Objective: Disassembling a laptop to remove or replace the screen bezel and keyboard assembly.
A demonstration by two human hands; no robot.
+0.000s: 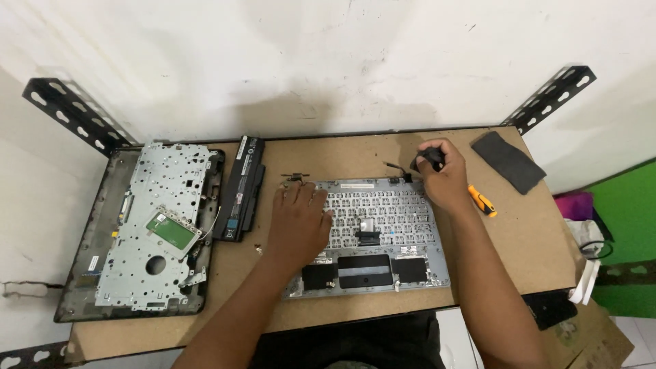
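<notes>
Forearms: nearest the camera, both rise from the bottom edge and angle up onto the work in the middle of the tabletop (519,232).
Keyboard panel: the laptop palmrest with keyboard (383,239) lies back side up at the centre, its long side parallel to the front edge; probably turned over so its rear face with ribbon cable and dark film patches can be reached.
Left hand: the left hand (297,222) lies flat on the panel's left part, fingers spread and pointing away, seemingly pinning the panel down.
Right hand: the right hand (444,178) sits at the panel's far right corner, fingers curled round a small black part (430,158); how firmly it grips I cannot tell.
Screwdriver: an orange-handled screwdriver (482,201) lies just beside the right wrist, within easy reach.
Battery: a black laptop battery (240,188) lies left of the panel, apart from it.
Base chassis: the laptop base with its metal frame (147,232) is set aside at far left, overhanging the left edge.
Cloth: a dark grey cloth (509,160) sits at the far right corner.
Small parts: a hinge piece (295,178) lies just beyond the panel.
Room: bare board shows right of the panel and along the front edge; the left is crowded.
</notes>
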